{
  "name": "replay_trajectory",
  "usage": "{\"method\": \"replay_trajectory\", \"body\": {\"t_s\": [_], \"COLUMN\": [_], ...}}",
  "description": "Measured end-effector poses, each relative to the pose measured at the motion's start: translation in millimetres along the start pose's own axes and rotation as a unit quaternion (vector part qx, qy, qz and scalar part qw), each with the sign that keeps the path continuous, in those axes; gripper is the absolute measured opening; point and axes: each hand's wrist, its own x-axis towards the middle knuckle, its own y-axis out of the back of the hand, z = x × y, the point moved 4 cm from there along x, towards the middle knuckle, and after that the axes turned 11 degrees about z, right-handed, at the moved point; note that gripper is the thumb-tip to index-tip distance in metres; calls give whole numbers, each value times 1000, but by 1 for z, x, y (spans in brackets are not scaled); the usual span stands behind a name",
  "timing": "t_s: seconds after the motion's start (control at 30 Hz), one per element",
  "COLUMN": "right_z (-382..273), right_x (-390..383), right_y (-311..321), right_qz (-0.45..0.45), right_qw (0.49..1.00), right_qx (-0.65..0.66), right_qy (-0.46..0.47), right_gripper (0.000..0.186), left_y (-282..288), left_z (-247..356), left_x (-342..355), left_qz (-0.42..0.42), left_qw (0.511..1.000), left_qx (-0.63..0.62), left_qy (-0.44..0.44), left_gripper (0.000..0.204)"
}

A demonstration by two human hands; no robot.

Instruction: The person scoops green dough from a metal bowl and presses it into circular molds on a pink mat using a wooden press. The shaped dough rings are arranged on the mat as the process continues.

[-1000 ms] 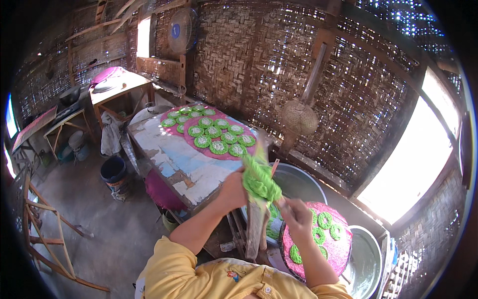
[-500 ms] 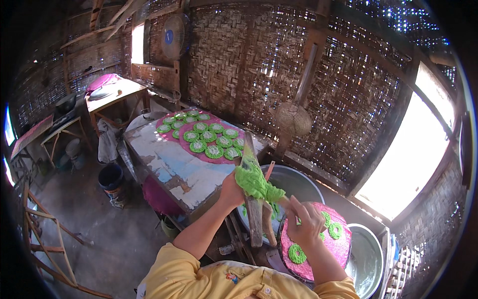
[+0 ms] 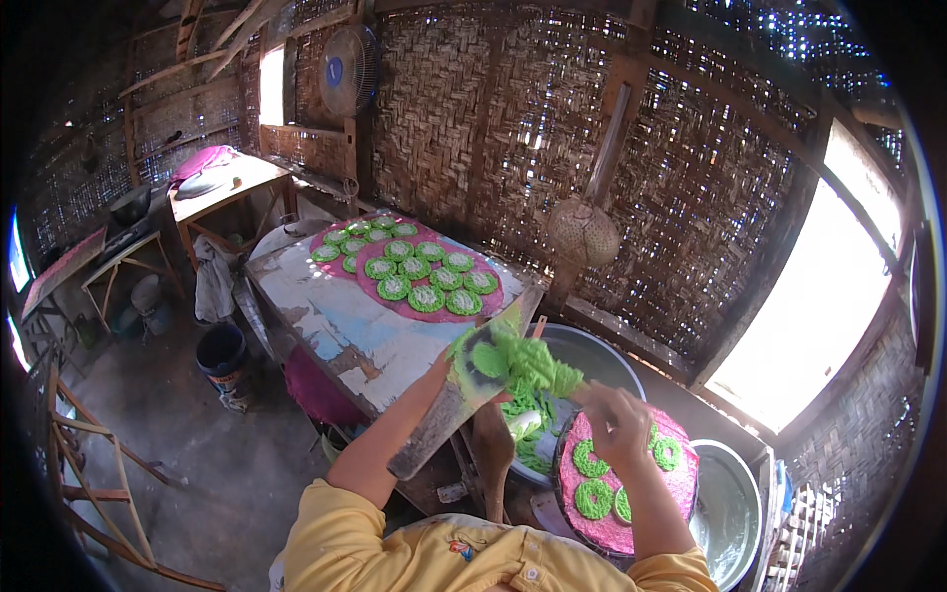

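Note:
A wooden hand press [image 3: 429, 444], with a dark hollow holding green paste, tilts across the front of the table. My left hand [image 3: 446, 363] grips it from the left; its fingers are mostly hidden behind the wood. A second wooden arm [image 3: 492, 456] hangs below the press. Soft green dough [image 3: 538, 367] bulges from the press's right side toward my right hand [image 3: 614, 419]. My right fingers are closed at the dough's end; what they hold there is hidden. Below lies a large metal basin [image 3: 592, 347] with loose green strands.
Green dough rings sit on a round pink tray [image 3: 646, 493] at right, beside a basin of cloudy liquid [image 3: 732, 533]. On the worn table [image 3: 340, 331], several green-and-white rings cover pink mats [image 3: 370, 288]. A dark bucket [image 3: 219, 355] stands on the floor; a wooden rack [image 3: 109, 474] is at left.
The press has turned so its broad face and paste-filled hollow show, its lower end swinging left. The dough has shifted right, along with my right hand, uncovering more of the tray's rings.

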Motion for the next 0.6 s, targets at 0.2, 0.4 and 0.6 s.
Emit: {"method": "replay_trajectory", "body": {"t_s": [0.2, 0.4, 0.6], "right_z": [-6, 1, -10], "right_x": [-13, 13, 11], "right_y": [6, 10, 4], "right_qz": [-92, -69, -109], "right_qw": [950, 966, 962], "right_qx": [243, 116, 198], "right_qy": [-176, -219, -154], "right_gripper": [22, 19, 21], "left_y": [17, -13, -26], "left_z": [14, 72, 71], "left_x": [7, 14, 13], "left_qz": [9, -49, -97], "left_qw": [973, 957, 868], "left_qx": [225, 280, 487], "left_qy": [-44, 61, -14], "left_gripper": [69, 54, 43]}}
